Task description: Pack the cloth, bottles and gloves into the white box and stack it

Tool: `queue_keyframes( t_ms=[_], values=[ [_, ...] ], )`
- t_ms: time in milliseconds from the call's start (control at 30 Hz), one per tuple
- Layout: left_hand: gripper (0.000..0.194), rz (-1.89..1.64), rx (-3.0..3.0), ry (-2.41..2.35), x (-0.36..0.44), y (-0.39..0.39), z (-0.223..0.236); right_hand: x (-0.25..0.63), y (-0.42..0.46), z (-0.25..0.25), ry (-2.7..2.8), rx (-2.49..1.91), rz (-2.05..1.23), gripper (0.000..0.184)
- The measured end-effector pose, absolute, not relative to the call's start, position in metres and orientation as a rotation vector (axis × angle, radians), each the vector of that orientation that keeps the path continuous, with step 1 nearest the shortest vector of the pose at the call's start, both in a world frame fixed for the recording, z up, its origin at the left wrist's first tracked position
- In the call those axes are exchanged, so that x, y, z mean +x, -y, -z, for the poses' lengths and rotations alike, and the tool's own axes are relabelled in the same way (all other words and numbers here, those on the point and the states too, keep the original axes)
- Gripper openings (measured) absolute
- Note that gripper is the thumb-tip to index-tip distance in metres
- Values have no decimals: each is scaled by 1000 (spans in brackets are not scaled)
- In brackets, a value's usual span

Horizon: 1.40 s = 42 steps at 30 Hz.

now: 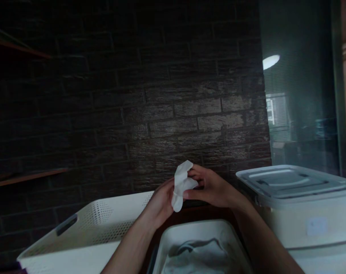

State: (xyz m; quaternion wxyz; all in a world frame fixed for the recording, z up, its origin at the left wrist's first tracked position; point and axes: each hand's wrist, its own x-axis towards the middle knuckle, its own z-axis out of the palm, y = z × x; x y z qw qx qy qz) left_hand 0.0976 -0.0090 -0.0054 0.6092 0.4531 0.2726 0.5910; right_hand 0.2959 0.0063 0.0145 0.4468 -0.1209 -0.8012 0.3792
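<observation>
A small white sock-like piece of cloth (pixel 182 184) is held up between both hands in front of the dark brick wall. My left hand (pixel 161 203) grips its lower part, fingers closed on it. My right hand (pixel 211 187) pinches its upper part from the right. Below the hands stands a white bin (pixel 173 232) with light and grey cloth (pixel 198 253) lying in it.
A white perforated basket (pixel 84 232) with a dark handle slot sits at the lower left. A white lidded box with a grey lid (pixel 292 182) stands at the right. Wooden shelves (pixel 27 177) run along the wall on the left; a glass panel (pixel 301 95) rises at the right.
</observation>
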Motion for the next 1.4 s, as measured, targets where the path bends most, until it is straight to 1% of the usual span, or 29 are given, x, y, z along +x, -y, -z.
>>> queue_keyframes(
  t_ms=[100,200,233,333,400,467,533,600,667,733,800,900,967,1000,1067,1200,1333,1400],
  values=[
    [12,-1381,1014,-647,102,11,9,297,3,-10,2017,-457,-705,33],
    [13,-1374,1017,-649,102,15,12,299,12,-11,2065,-561,-485,9],
    [14,-1367,1044,-645,100,15,13,300,15,-13,2068,-571,-401,10],
    [20,-1312,1195,-743,91,10,21,303,25,-17,2016,-623,-237,25],
    [21,-1237,1285,-896,84,3,29,306,29,-16,1929,-686,-310,34],
    [17,-1180,1359,-1024,77,-4,35,307,31,-14,1818,-719,-496,46],
    [16,-1200,1462,-1040,73,-7,38,307,32,-11,1720,-698,-715,52],
    [25,-1267,1545,-902,72,-5,35,304,33,-11,1667,-668,-909,56],
    [36,-1305,1520,-648,74,2,28,301,36,-12,1656,-653,-1012,58],
    [40,-1304,1474,-456,79,13,22,297,39,-14,1678,-626,-1037,56],
    [39,-1302,1513,-414,85,24,19,296,43,-14,1733,-583,-1031,50],
    [27,-1339,1594,-547,92,34,20,297,43,-9,1833,-572,-1036,38],
    [16,-1414,1604,-638,93,35,23,298,40,-5,1885,-595,-1036,35],
    [15,-1466,1599,-666,93,35,23,299,38,-3,1901,-597,-1024,34],
    [17,-1539,1584,-688,91,35,24,299,34,0,1907,-598,-985,33],
    [16,-1488,1536,-689,89,39,20,298,26,1,1842,-596,-963,35],
    [18,-1463,1567,-693,89,45,17,299,23,1,1814,-531,-1059,37],
    [18,-1533,1610,-753,89,44,17,300,23,1,1812,-526,-1154,38]
  ],
)
